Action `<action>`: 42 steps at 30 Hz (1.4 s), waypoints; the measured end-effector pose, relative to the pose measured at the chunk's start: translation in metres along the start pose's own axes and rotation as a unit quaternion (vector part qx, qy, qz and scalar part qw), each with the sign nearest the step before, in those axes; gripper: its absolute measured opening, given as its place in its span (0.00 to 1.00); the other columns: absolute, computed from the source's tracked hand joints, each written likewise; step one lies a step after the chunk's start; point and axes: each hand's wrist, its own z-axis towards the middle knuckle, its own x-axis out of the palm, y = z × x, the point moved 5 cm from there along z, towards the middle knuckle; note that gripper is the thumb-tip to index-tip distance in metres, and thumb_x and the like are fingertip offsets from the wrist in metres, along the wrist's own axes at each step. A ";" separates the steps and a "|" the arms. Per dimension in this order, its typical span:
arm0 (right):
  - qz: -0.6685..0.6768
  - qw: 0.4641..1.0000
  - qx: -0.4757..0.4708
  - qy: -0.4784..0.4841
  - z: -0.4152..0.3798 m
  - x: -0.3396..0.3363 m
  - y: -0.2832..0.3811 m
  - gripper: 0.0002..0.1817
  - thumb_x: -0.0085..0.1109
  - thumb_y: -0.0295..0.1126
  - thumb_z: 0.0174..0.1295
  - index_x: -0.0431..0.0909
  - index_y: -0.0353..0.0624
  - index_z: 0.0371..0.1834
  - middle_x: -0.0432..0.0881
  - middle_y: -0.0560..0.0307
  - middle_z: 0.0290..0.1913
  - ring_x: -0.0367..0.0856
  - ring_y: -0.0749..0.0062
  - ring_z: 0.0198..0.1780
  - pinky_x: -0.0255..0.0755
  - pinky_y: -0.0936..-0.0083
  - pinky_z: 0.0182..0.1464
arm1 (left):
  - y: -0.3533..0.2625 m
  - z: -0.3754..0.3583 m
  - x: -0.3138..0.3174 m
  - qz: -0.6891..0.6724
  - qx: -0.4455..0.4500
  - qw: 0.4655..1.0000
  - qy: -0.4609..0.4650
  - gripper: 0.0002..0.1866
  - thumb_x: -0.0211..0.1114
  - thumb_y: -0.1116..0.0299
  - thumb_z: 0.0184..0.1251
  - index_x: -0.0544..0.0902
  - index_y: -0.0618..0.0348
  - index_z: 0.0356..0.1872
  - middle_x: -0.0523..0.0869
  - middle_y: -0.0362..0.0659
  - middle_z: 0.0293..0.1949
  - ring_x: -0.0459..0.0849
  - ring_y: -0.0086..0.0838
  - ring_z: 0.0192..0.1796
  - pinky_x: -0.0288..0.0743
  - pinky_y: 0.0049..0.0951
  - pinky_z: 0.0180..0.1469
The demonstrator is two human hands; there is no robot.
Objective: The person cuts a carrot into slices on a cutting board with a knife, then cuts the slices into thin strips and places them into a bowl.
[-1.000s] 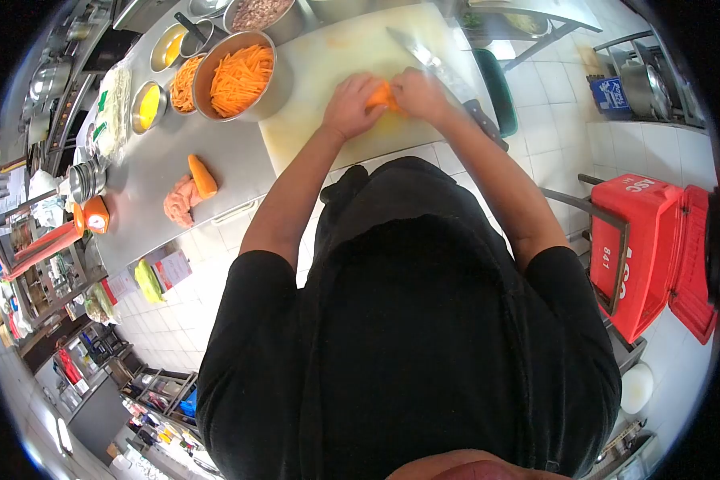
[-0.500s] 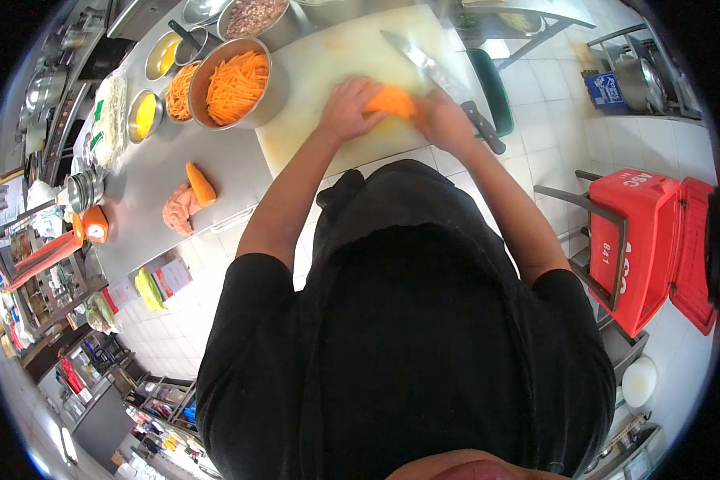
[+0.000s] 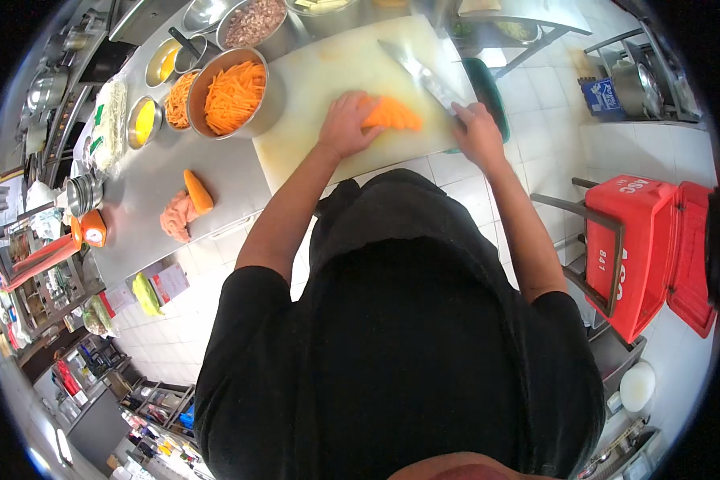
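Fanned-out carrot slices point(image 3: 392, 114) lie in a row on the pale cutting board point(image 3: 320, 72). My left hand point(image 3: 348, 126) grips the left end of the row, its fingertips partly hidden behind it. At the board's right side, my right hand point(image 3: 478, 136) is closed around the handle of a kitchen knife point(image 3: 421, 74). The blade lies across the board, its tip pointing away and to the left. A steel bowl point(image 3: 274, 100) of carrot strips point(image 3: 234, 98) stands against the board's left edge.
A whole carrot point(image 3: 198, 192) lies beside a crumpled pinkish cloth point(image 3: 178, 216) on the steel counter point(image 3: 136, 232). Bowls of chopped meat point(image 3: 254, 22) and yellow liquid point(image 3: 144, 120) stand at the back and left. A green bin point(image 3: 488, 92) sits beyond the board's right edge.
My right hand has left the carrot, moved right and closed on the knife handle. The carrot slices now lie flat in a fan, with my left hand still at their left end.
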 end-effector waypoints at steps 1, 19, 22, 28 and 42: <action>0.015 1.000 0.017 0.009 0.000 0.002 -0.005 0.22 0.65 0.37 0.67 0.85 0.51 0.65 0.82 0.45 0.56 0.83 0.46 0.57 0.78 0.54 0.60 | -0.001 -0.001 0.000 0.004 0.001 1.000 -0.004 0.31 0.74 0.48 0.63 0.84 0.47 0.66 0.79 0.53 0.65 0.75 0.49 0.70 0.68 0.50 0.72; 0.013 0.985 0.118 0.127 -0.044 0.015 -0.004 0.12 0.48 0.30 0.73 0.65 0.41 0.56 0.85 0.26 0.38 0.85 0.26 0.44 0.75 0.36 0.48 | -0.008 -0.008 -0.004 -0.035 -0.043 0.997 -0.051 0.33 0.73 0.52 0.66 0.80 0.52 0.70 0.78 0.55 0.67 0.74 0.52 0.71 0.67 0.50 0.76; 0.014 0.986 0.113 0.125 -0.046 0.018 -0.007 0.17 0.46 0.29 0.74 0.63 0.42 0.64 0.85 0.23 0.39 0.84 0.24 0.44 0.74 0.34 0.46 | -0.001 -0.015 -0.020 -0.071 -0.079 0.988 -0.112 0.34 0.75 0.57 0.65 0.78 0.57 0.70 0.78 0.55 0.69 0.74 0.53 0.73 0.67 0.49 0.77; 0.011 0.985 0.125 0.119 -0.045 0.023 -0.010 0.23 0.47 0.30 0.73 0.62 0.42 0.70 0.86 0.24 0.40 0.86 0.26 0.44 0.76 0.35 0.48 | 0.012 -0.066 -0.036 -0.083 -0.165 0.974 -0.130 0.35 0.78 0.57 0.61 0.79 0.57 0.69 0.80 0.56 0.65 0.78 0.53 0.68 0.72 0.49 0.72; -0.002 0.990 0.088 0.107 -0.043 0.025 -0.009 0.23 0.47 0.30 0.74 0.63 0.39 0.70 0.86 0.23 0.40 0.86 0.25 0.44 0.78 0.37 0.48 | 0.010 -0.079 -0.017 -0.032 -0.152 0.978 -0.137 0.16 0.72 0.67 0.64 0.86 0.55 0.53 0.88 0.49 0.47 0.85 0.50 0.53 0.79 0.47 0.57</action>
